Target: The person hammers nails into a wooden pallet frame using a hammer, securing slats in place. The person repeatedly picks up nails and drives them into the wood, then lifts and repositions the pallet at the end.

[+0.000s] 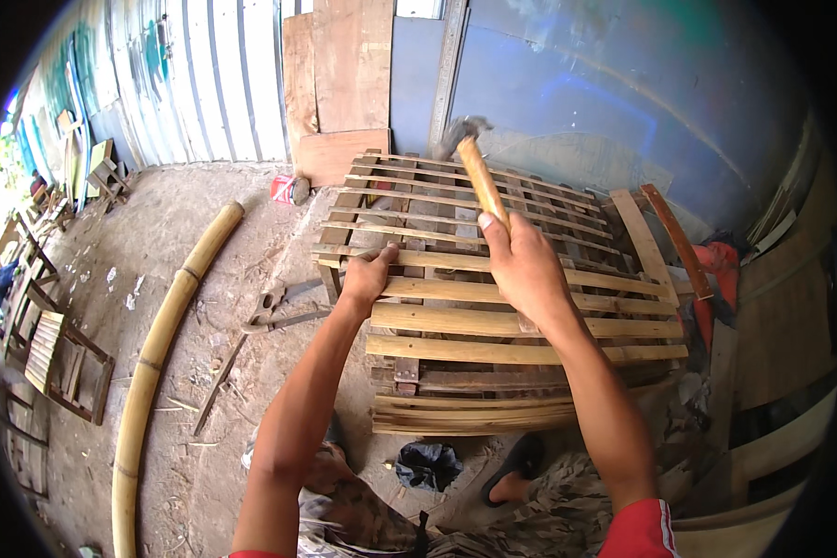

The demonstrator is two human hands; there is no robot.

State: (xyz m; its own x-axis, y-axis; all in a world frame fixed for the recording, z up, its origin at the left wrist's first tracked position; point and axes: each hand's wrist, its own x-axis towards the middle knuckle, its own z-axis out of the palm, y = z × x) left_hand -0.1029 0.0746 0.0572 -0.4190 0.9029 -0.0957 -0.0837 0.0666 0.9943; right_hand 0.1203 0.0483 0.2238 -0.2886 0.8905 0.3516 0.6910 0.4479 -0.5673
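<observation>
My right hand (527, 270) is closed round the wooden handle of a hammer (480, 172), raised over a slatted wooden frame, its metal head blurred at the far end. My left hand (369, 277) is closed at the left end of a bamboo slat (456, 261) on that frame; whatever is pinched in its fingers is too small or hidden to make out. Several more slats run across the frame (406, 370), side by side with gaps. At its near edge, loose bamboo strips (474, 415) lie in a stack.
A long bamboo pole (167, 325) lies on the floor to the left. Between it and the frame are a handsaw (272, 314) and a red can (290, 190). A black plastic bag (428, 465) sits by my feet. Blue metal sheeting (604, 102) stands behind; planks (674, 237) lean at right.
</observation>
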